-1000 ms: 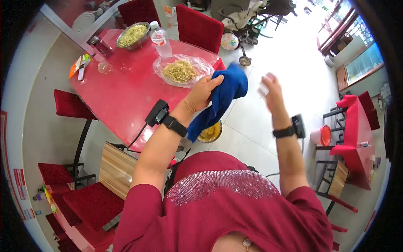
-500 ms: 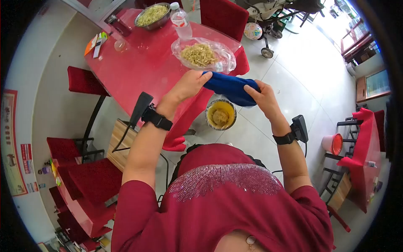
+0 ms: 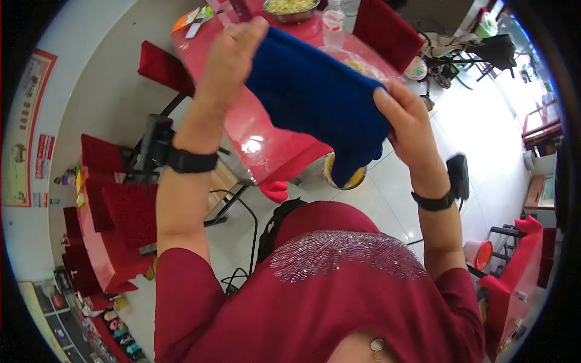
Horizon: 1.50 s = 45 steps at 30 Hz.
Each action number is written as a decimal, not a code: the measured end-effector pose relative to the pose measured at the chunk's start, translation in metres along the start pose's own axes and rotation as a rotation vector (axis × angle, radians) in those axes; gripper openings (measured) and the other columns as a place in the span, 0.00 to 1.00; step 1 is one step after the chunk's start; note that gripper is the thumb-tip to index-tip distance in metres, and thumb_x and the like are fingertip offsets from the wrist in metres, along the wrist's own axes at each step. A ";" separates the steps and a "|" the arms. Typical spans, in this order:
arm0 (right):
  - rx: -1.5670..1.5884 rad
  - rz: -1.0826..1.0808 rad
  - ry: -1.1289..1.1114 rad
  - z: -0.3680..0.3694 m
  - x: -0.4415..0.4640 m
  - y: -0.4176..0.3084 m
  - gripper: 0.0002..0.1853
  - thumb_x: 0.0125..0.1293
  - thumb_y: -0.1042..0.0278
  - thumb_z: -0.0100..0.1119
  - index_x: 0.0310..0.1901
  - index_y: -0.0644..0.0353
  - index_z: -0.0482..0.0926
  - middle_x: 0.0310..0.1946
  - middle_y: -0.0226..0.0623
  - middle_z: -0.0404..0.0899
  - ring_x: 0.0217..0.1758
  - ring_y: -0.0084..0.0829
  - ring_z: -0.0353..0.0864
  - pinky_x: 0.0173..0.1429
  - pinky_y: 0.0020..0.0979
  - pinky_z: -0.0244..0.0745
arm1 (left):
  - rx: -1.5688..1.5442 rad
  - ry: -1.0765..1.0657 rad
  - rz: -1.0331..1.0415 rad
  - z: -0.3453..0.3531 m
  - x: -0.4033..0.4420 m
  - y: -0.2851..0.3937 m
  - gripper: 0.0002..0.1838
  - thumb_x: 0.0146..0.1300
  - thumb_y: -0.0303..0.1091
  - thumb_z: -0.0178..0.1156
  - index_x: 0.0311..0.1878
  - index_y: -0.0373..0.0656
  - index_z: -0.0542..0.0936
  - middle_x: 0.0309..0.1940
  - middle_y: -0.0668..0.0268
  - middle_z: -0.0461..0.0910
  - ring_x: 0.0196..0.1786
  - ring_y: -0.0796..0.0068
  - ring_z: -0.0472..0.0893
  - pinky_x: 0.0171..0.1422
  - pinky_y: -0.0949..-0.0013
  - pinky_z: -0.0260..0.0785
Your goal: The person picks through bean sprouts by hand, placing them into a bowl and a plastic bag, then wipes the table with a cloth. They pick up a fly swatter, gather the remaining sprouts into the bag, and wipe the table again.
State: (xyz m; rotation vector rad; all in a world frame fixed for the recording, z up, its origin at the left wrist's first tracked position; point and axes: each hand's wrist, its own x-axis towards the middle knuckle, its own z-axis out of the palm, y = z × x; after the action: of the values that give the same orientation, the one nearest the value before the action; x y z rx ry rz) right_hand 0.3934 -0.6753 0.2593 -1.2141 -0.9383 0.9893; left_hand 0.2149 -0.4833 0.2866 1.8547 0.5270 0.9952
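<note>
A dark blue cloth (image 3: 315, 97) is stretched between my two hands, above the front edge of the red table (image 3: 254, 136). My left hand (image 3: 233, 57), slightly blurred, grips its upper left corner. At the right end, my right hand (image 3: 408, 121) pinches the cloth between thumb and fingers. One end of the cloth hangs down over a yellow-lined bucket (image 3: 357, 177) on the floor. Behind the cloth, the plastic bag of food (image 3: 363, 65) is mostly hidden.
On the table stand a metal bowl of pale shreds (image 3: 292, 7) and a clear bottle (image 3: 333, 25). Red chairs (image 3: 387, 33) surround it. A stroller (image 3: 466, 48) is at the upper right, a red bucket (image 3: 478, 255) at the lower right. Cables (image 3: 251, 230) hang near my left side.
Both hands have risen and moved apart, and the cloth is now spread wide and nearer the camera. The view has turned, so the table and bucket appear further right.
</note>
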 end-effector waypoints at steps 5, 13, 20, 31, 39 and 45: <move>0.294 0.052 -0.152 0.066 0.072 0.021 0.10 0.60 0.63 0.53 0.36 0.61 0.74 0.22 0.22 0.69 0.22 0.13 0.65 0.24 0.16 0.58 | -0.229 0.201 -0.317 -0.078 0.003 -0.005 0.16 0.61 0.42 0.51 0.33 0.36 0.75 0.26 0.69 0.76 0.29 0.80 0.74 0.33 0.73 0.65; -0.012 0.279 -0.034 0.008 0.043 0.170 0.10 0.58 0.71 0.52 0.41 0.63 0.70 0.24 0.25 0.70 0.25 0.16 0.67 0.28 0.18 0.62 | 0.841 0.277 -0.459 -0.029 -0.142 -0.221 0.29 0.56 0.43 0.48 0.53 0.26 0.63 0.50 0.36 0.64 0.55 0.42 0.63 0.60 0.53 0.55; -0.137 0.622 0.090 -0.050 -0.027 0.200 0.12 0.57 0.68 0.53 0.43 0.61 0.71 0.28 0.27 0.72 0.29 0.17 0.69 0.32 0.19 0.64 | 1.211 0.157 -0.645 0.055 -0.169 -0.216 0.41 0.54 0.59 0.49 0.62 0.36 0.56 0.61 0.38 0.50 0.65 0.40 0.47 0.65 0.45 0.37; -0.064 0.670 0.561 -0.094 -0.065 0.212 0.10 0.55 0.72 0.53 0.40 0.60 0.70 0.27 0.28 0.71 0.25 0.19 0.70 0.27 0.19 0.64 | 1.151 0.314 -0.898 -0.064 -0.040 -0.300 0.47 0.50 0.66 0.47 0.64 0.38 0.53 0.63 0.38 0.43 0.66 0.40 0.40 0.66 0.43 0.30; -0.099 0.754 0.683 -0.028 -0.018 0.202 0.09 0.55 0.73 0.50 0.39 0.60 0.69 0.27 0.30 0.71 0.24 0.19 0.70 0.26 0.17 0.64 | 1.217 0.436 -0.854 -0.176 0.083 -0.394 0.43 0.49 0.58 0.49 0.63 0.38 0.55 0.63 0.42 0.49 0.66 0.43 0.45 0.66 0.46 0.33; -0.204 0.768 0.604 0.045 0.019 0.214 0.07 0.55 0.76 0.51 0.37 0.62 0.70 0.24 0.31 0.72 0.24 0.21 0.72 0.27 0.20 0.66 | 1.226 0.187 -0.570 -0.225 0.154 -0.459 0.37 0.49 0.50 0.48 0.61 0.39 0.59 0.63 0.51 0.54 0.65 0.49 0.51 0.66 0.49 0.39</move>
State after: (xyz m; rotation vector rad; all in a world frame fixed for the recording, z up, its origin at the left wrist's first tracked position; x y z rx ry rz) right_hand 0.3357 -0.6271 0.0528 -1.9720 -0.0701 1.0147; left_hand 0.1460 -0.0391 -0.0013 2.3521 1.9692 0.4187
